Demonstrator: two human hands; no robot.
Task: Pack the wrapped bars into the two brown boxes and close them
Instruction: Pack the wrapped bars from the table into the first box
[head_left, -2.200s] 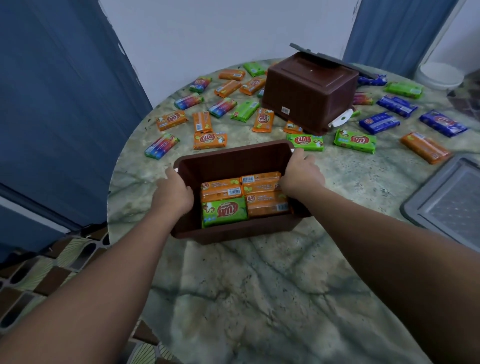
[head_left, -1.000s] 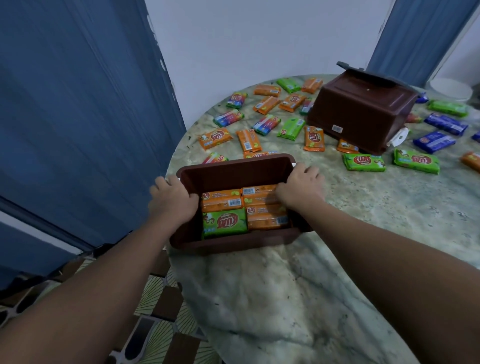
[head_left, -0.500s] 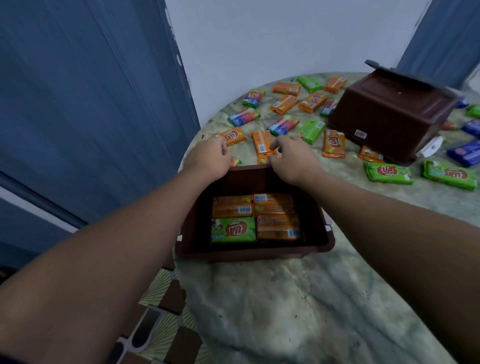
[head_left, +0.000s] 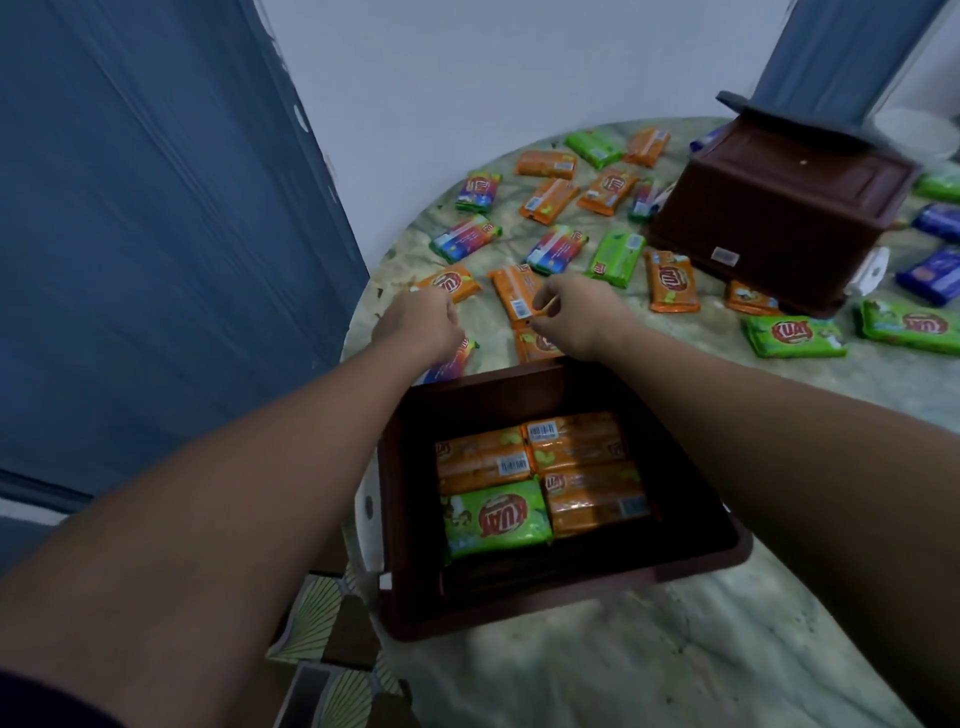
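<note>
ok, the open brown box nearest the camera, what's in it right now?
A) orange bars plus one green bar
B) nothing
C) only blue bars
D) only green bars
A: the open brown box holds several orange bars and one green bar at its near left; no blue bars lie inside.
</note>
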